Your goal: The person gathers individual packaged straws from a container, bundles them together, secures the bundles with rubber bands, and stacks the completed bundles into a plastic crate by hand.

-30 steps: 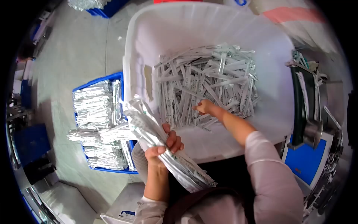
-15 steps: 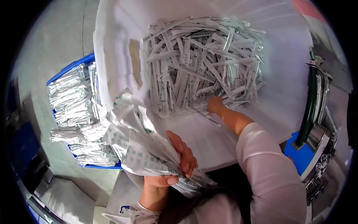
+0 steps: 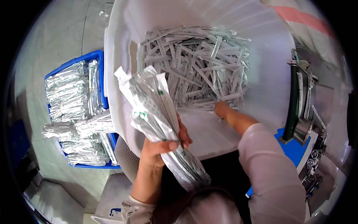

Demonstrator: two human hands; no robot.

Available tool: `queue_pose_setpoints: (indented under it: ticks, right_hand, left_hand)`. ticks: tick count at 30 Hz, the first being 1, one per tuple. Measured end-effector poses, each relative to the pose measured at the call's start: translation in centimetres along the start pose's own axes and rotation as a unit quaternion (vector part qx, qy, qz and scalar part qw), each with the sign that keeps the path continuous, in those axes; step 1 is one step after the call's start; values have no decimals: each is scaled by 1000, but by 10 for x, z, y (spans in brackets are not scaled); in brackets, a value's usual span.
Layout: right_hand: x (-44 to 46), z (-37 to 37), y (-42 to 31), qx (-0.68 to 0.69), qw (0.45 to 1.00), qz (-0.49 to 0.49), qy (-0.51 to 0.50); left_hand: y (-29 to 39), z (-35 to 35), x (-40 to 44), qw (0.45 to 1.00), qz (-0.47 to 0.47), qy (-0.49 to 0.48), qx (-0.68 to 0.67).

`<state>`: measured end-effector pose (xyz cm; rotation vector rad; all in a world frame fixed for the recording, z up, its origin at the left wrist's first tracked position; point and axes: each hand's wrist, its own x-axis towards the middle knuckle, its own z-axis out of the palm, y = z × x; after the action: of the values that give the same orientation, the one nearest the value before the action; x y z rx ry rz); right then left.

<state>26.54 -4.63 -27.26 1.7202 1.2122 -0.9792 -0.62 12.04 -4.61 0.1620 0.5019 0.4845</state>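
Note:
My left hand [image 3: 164, 147] is closed around a thick bundle of long foil packets [image 3: 154, 100], silvery white with green print. The bundle tilts up and to the left, over the near edge of a large white bin [image 3: 182, 138]. Inside the bin lies a loose heap of narrow white printed packets [image 3: 197, 67], pointing in many directions. My right hand [image 3: 223, 109] reaches down to the near right side of this heap. Its fingers are turned down and hidden, so what they hold cannot be made out.
To the left on the floor stands a blue crate [image 3: 74, 60] stacked with bundles of silvery packets [image 3: 69, 100]. At the right is a machine [image 3: 309, 160] with a dark green curved part [image 3: 292, 100] and a blue panel [image 3: 292, 149]. A white sack with a red stripe [image 3: 302, 16] lies at the upper right.
The bundle in my left hand has swung more upright and shows its top ends. My right hand stays low at the heap's near edge. The view has shifted slightly.

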Motion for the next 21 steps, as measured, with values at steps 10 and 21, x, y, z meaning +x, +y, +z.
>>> queue_pose_setpoints:
  ticks: [10,21]
  right_hand:
    - [-259,-104,52,430,871,-63,228]
    - [-351,8,-75,727,554,-260,310]
  left_hand:
    - [-6,2,4,999,0,-1,-34]
    - [-101,37,-41,981,-142,-109,-69]
